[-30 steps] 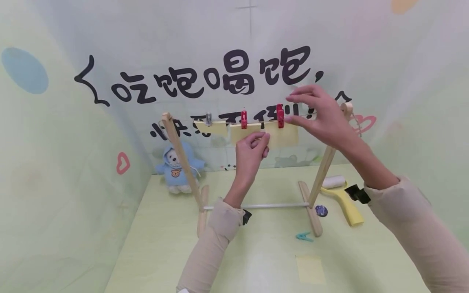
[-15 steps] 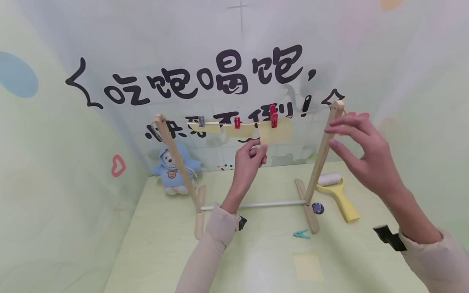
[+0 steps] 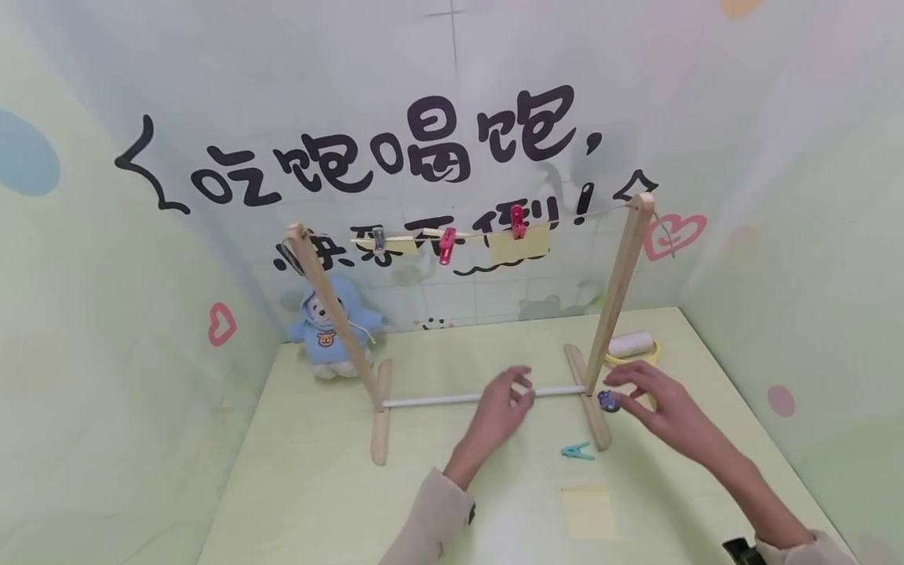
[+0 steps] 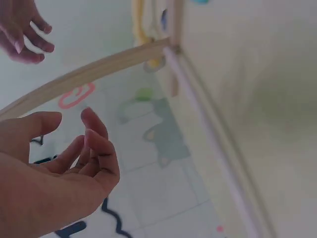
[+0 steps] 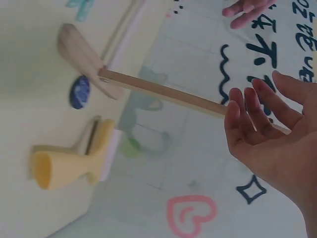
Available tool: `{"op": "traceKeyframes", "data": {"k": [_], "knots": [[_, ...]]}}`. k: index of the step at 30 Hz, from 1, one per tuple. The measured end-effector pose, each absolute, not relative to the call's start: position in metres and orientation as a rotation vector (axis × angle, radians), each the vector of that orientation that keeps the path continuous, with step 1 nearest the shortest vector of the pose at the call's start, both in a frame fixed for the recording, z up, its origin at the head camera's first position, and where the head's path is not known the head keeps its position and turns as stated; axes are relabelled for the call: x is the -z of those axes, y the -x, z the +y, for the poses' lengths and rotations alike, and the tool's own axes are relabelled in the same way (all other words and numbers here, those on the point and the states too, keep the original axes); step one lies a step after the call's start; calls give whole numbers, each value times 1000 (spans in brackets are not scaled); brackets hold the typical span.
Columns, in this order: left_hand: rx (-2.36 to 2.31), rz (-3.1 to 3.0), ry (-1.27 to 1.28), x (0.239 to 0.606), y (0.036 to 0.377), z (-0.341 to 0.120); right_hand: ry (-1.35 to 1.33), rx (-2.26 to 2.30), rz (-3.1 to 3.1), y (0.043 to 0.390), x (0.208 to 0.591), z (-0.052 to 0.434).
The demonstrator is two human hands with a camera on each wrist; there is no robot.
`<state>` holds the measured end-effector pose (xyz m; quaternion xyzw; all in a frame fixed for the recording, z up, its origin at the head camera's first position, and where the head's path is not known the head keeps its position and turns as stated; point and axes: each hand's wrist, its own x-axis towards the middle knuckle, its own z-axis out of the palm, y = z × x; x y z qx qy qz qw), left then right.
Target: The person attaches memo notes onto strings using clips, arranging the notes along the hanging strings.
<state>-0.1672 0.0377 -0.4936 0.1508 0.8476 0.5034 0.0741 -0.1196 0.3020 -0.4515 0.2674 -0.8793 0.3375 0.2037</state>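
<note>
Plush toy in a blue hoodie (image 3: 332, 326) sits at the back left corner of the table (image 3: 311, 494), against the wall, touching the left post of the wooden rack (image 3: 332, 314). Rack stands across the back half of the table: two slanted posts on flat feet, white crossbar (image 3: 438, 399) low between them, string across the top. On the string, left to right: grey clip (image 3: 379, 239) on a yellow note, red clip (image 3: 446, 244), second red clip (image 3: 518, 220) holding a yellow note (image 3: 519, 244) that hangs free.

Left hand (image 3: 500, 412) is low over the table, just in front of the crossbar near its middle, fingers loosely curled, holding nothing; the left wrist view shows the same relaxed fingers (image 4: 96, 148) with an empty palm. Teal clip (image 3: 577, 451) lies on the table just in front of the rack's right foot, between the two hands, untouched. Loose yellow note (image 3: 588, 510) lies flat nearer the front edge, right of centre.

Right hand (image 3: 660, 408) is just right of the right foot, fingers spread and relaxed, empty; fingertips sit at a small dark blue round object (image 3: 609, 401), contact cannot be told. Yellow lint roller (image 3: 636, 347) lies behind the right hand, near the back right corner.
</note>
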Motion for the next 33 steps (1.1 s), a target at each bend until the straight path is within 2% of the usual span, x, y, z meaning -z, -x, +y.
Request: {"op": "traceKeyframes", "data": {"k": [5,10,19,33], "knots": [[-1104,2609,-465,558,121,54,-700,-1075,-2547,110,498,306],[-842,2721,-570,591,86,67,-551,-1134,-2800,105,534,307],[-628,2855,-529,597,72,81,-474,-1012,-2994,100,581,297],[-616,2843,-569,597,65,87,-356,-904,-2891,94,602,289]]}}
